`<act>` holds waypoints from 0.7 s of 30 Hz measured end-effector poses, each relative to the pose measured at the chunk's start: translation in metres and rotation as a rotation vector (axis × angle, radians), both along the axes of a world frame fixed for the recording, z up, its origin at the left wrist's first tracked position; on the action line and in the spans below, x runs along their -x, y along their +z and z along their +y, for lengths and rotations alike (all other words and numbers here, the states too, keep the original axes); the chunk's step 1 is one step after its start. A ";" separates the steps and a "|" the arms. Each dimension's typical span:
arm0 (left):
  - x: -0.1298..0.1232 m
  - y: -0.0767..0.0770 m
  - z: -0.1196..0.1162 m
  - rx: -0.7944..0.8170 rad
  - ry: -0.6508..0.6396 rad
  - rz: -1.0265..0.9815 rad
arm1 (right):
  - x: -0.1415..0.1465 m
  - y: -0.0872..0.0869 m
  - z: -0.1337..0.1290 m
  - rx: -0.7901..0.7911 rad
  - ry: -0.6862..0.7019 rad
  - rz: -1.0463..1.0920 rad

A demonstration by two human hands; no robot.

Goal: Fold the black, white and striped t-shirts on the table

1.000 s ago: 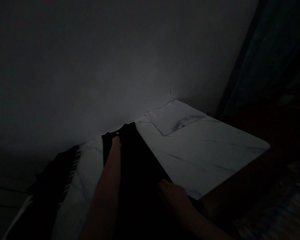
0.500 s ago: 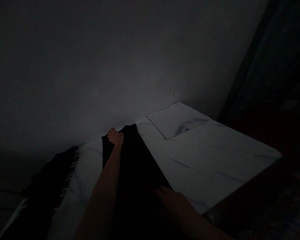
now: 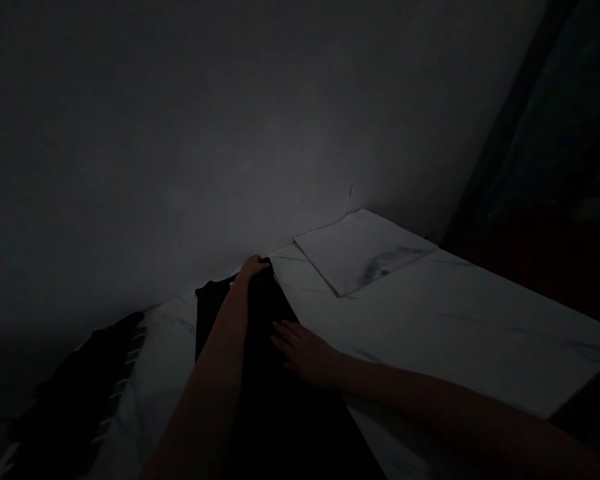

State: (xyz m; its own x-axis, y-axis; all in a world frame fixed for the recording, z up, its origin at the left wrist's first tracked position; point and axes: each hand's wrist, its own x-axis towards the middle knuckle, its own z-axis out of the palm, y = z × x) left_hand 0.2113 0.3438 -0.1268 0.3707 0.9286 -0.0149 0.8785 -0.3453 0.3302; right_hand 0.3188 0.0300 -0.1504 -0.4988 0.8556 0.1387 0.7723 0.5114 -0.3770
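Note:
A black garment [image 3: 275, 427] lies spread lengthwise on a white marble-patterned tabletop [image 3: 420, 333]. Its narrow far end meets the wall, and a small pale tag shows near that edge. At the far right corner of the garment is my left hand [image 3: 254, 266], its fingers bent over the edge and closed on the cloth. My right hand [image 3: 307, 353] rests on the garment nearer to me, close to its right edge, palm down with fingers spread. Dim light hides the folds and seams of the cloth.
Right of the garment, a flat white rectangular sheet [image 3: 365, 250] with a grey smudge lies against the wall [image 3: 260, 133]. On the left, another dark cloth [image 3: 80, 393] with white marks along its edge covers the table. The table's right edge drops off into shadow.
My left hand has moved right along the garment's far edge to its right corner. My right hand has moved forward and left on the cloth, fingers now spread. The view has shifted slightly.

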 end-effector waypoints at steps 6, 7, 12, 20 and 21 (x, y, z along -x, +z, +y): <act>0.012 -0.010 0.003 -0.051 -0.043 -0.052 | -0.002 -0.033 0.003 0.027 -0.076 0.041; 0.012 -0.014 0.001 -0.057 -0.040 -0.051 | -0.002 -0.034 0.000 0.025 -0.098 0.046; -0.002 -0.030 -0.009 -0.072 -0.014 -0.021 | -0.001 -0.034 -0.001 0.008 -0.128 0.016; 0.018 -0.008 -0.015 0.016 0.011 0.025 | 0.010 -0.019 -0.029 0.012 -0.166 -0.145; 0.028 -0.003 -0.017 0.041 0.006 0.036 | 0.014 -0.017 -0.040 0.021 -0.160 -0.149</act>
